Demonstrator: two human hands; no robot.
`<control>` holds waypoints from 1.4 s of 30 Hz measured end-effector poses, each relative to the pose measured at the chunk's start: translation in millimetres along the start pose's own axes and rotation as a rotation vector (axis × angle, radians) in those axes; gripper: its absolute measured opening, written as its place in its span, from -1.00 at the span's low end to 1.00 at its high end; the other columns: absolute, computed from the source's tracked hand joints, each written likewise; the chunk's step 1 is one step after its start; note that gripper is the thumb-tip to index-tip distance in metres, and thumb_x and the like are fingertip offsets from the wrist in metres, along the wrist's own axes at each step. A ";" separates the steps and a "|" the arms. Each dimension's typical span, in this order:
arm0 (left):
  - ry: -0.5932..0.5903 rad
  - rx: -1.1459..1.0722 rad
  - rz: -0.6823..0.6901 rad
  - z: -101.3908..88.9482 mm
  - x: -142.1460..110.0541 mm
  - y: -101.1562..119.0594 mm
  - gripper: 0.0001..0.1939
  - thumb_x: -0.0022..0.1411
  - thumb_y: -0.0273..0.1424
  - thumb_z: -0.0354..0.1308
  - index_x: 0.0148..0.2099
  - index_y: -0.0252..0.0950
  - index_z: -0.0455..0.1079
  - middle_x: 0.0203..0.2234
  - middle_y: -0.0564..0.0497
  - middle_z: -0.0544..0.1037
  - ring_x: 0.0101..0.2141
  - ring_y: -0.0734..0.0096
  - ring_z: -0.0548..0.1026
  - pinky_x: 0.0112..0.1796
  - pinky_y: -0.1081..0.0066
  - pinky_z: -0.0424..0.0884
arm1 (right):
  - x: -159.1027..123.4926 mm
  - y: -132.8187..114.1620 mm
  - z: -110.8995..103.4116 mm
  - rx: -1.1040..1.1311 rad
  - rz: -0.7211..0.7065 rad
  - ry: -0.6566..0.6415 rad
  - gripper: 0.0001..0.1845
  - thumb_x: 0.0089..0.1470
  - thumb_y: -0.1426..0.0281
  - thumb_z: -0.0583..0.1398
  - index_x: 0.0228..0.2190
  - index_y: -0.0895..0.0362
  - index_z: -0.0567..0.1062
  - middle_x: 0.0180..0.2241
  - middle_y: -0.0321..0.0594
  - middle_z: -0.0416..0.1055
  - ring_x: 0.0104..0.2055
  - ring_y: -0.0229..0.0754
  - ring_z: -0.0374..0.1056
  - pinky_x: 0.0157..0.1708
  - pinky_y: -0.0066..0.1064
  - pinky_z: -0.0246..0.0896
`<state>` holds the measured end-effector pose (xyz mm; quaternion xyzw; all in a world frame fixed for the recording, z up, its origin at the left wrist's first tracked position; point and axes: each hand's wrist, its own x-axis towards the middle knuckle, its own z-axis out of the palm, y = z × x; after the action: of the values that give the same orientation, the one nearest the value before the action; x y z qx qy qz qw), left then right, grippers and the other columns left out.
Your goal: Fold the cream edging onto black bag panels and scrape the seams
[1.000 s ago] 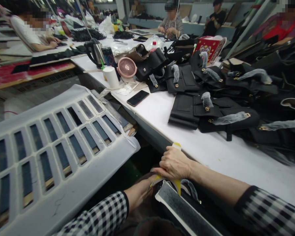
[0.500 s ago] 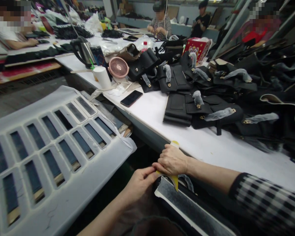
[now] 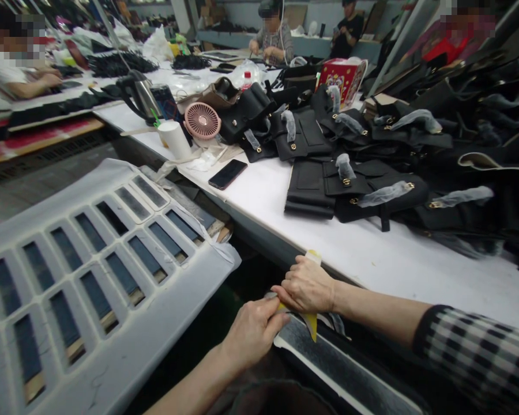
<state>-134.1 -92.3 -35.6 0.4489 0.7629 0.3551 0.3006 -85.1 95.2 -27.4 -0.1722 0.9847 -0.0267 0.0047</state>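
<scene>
Below the table's near edge, my right hand [image 3: 305, 286] is closed over a yellow strip [image 3: 310, 324] whose ends show above and below the fist. My left hand [image 3: 251, 332] pinches the same strip from the left, its fingers meeting the right hand's thumb. Both hands sit at the end of a long black panel with a pale edge [image 3: 328, 369] that lies across my lap. What the strip is fixed to is hidden by the hands.
A white table [image 3: 372, 259] carries a heap of black bag parts [image 3: 350, 184], a phone [image 3: 227, 173], a pink fan [image 3: 202, 121], a white cup [image 3: 173, 139] and a kettle [image 3: 138, 98]. A white slotted rack [image 3: 90, 271] stands at left. Other people work at tables behind.
My left hand has come up from under the panel and now pinches the yellow strip beside the right hand. The right hand has hardly moved. The view has drifted slightly.
</scene>
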 end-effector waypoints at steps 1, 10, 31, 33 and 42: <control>0.002 0.032 0.023 1.4 -0.3 -0.2 -0.79 0.35 -0.33 0.00 -0.33 -0.28 0.31 -0.37 0.01 0.47 -0.33 0.36 0.42 -0.31 0.44 0.24 | -2.3 -2.0 0.7 0.007 0.019 -0.006 -0.36 0.33 0.22 -0.15 -0.63 0.13 0.45 -0.60 -0.19 0.48 -0.58 -0.22 0.24 -0.41 -0.25 -0.35; -0.061 -0.260 0.034 8.6 1.0 -5.0 -0.59 0.40 -0.20 -0.11 -0.25 -0.33 0.46 -0.34 -0.02 0.52 -0.24 0.29 0.45 -0.10 0.33 0.30 | -28.2 -31.6 6.3 0.065 0.327 -0.064 -0.34 0.35 0.24 -0.20 -0.58 0.12 0.49 -0.54 -0.19 0.52 -0.53 -0.20 0.33 -0.42 -0.24 -0.36; -0.336 -0.899 -0.164 8.4 29.7 -30.5 -0.66 0.21 -0.28 0.16 -0.05 -0.36 0.54 -0.17 -0.07 0.58 -0.10 0.17 0.46 -0.04 0.29 0.29 | -49.7 -34.2 8.5 0.228 0.479 -0.122 -0.29 0.36 0.21 -0.25 -0.59 0.14 0.47 -0.55 -0.19 0.50 -0.54 -0.24 0.32 -0.42 -0.29 -0.20; -0.342 -0.908 -0.177 9.2 28.9 -32.2 -0.64 0.21 -0.30 0.16 0.02 -0.32 0.51 -0.10 -0.08 0.57 -0.05 0.16 0.44 0.02 0.27 0.26 | -55.8 -29.4 13.5 0.379 0.564 -0.133 -0.26 0.35 0.15 -0.26 -0.64 0.15 0.44 -0.61 -0.22 0.44 -0.58 -0.27 0.26 -0.45 -0.34 -0.14; -0.253 -0.804 -0.088 12.3 25.5 -18.6 -0.65 0.29 -0.28 0.10 0.03 -0.34 0.51 -0.22 -0.08 0.59 -0.17 0.21 0.49 -0.14 0.34 0.35 | -52.6 -23.6 15.0 0.372 0.879 -0.199 -0.19 0.32 0.06 -0.28 -0.61 0.15 0.51 -0.56 -0.08 0.49 -0.49 -0.09 0.42 -0.49 -0.36 0.03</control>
<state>-143.9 -72.5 -61.3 0.3029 0.5393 0.5533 0.5580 -27.3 90.1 -41.2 0.2622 0.9375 -0.1809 0.1404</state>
